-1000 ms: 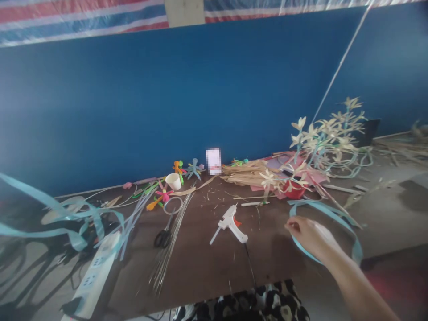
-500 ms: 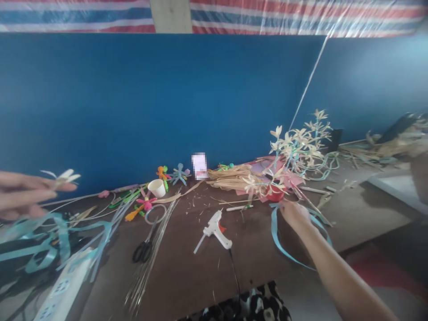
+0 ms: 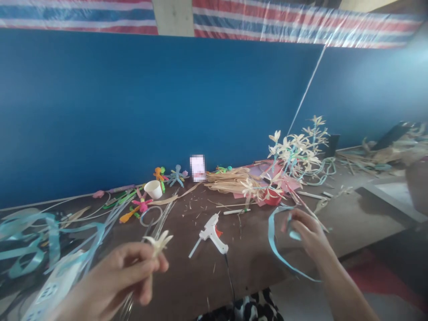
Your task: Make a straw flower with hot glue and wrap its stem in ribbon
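Note:
Pinched in the fingers of my left hand (image 3: pixel 130 272) is a small cream flower (image 3: pixel 159 242) with narrow petals. It hangs over the table, left of a white glue gun (image 3: pixel 212 234) with an orange trigger. On the right, my right hand (image 3: pixel 306 229) is closed on a light blue ribbon (image 3: pixel 274 238), which loops down below the fingers. Just behind that hand is a red container (image 3: pixel 271 196) with cream flowers beside it. Farther back stands a bunch of cream flowers (image 3: pixel 299 149) on light blue stems.
Thin wires (image 3: pixel 163 214), a white cup (image 3: pixel 153 189) and small colourful pipe-cleaner figures (image 3: pixel 143 200) lie left of centre. A white power strip (image 3: pixel 50 290) and loose blue ribbon (image 3: pixel 51 236) occupy the left side. Dry straw-coloured strips (image 3: pixel 227 180) lie along the blue partition (image 3: pixel 167 98).
My left hand has come rightward and down with the flower, from the far left to in front of the wires. My right hand has lifted some ribbon and shifted slightly right and down.

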A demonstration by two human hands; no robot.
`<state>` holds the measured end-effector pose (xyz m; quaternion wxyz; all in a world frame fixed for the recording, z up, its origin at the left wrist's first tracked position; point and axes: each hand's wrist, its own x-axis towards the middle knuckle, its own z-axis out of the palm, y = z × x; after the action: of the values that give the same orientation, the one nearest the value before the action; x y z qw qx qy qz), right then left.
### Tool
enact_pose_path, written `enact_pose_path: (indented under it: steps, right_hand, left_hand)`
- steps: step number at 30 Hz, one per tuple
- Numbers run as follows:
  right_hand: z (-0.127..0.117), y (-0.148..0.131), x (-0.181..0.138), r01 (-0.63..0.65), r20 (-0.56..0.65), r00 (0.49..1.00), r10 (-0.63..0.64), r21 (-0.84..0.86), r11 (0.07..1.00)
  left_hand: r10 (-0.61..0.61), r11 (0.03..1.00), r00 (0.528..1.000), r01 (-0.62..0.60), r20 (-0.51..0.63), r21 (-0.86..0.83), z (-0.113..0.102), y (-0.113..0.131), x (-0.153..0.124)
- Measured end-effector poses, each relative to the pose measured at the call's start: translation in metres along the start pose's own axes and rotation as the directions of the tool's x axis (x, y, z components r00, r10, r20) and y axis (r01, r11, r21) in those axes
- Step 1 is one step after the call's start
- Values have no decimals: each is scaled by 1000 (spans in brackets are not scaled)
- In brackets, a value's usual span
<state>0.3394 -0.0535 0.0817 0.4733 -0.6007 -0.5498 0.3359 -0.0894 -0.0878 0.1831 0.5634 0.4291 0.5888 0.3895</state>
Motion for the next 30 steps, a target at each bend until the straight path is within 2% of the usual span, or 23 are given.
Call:
enact_pose_path:
  steps: [1, 2, 4, 5, 7, 10, 15, 22, 26, 30]
  right_hand:
    - [12, -12, -8, -44, 72, 997, 33, 149, 988]
    - [25, -23, -15, -118, 163, 984, 79, 248, 962]
    - [53, -43, -24, -245, 298, 943, 150, 315, 917]
    - [66, -52, -26, -259, 344, 928, 146, 308, 915]
    - [87, -67, -26, -211, 391, 916, 85, 292, 933]
    - [107, -84, -21, -56, 326, 945, -41, 283, 957]
    - [129, -100, -11, 51, 271, 955, -123, 257, 965]
    - [148, -95, -3, 173, 98, 979, -179, 66, 983]
    - [155, -92, 2, 183, 123, 975, -185, 29, 983]
    - [165, -92, 3, 162, 156, 973, -171, 70, 984]
  left_hand:
    - [-56, 998, 989, 60, 135, -26, 20, 7, 3]
    - [-70, 994, 974, 87, 216, -68, 38, 9, 8]
    - [-37, 984, 967, 78, 251, -158, 68, 5, 21]
    - [-5, 978, 965, 59, 261, -199, 79, 1, 28]
    - [48, 963, 961, 27, 271, -268, 96, -9, 42]
    - [110, 933, 974, -33, 196, -358, 111, -22, 57]
    - [124, 924, 987, -75, 107, -376, 119, -37, 69]
    - [150, 918, 988, -122, 43, -378, 112, -40, 71]
    - [117, 906, 993, -97, 25, -412, 111, -43, 72]
    - [113, 906, 993, -97, 16, -411, 110, -49, 72]
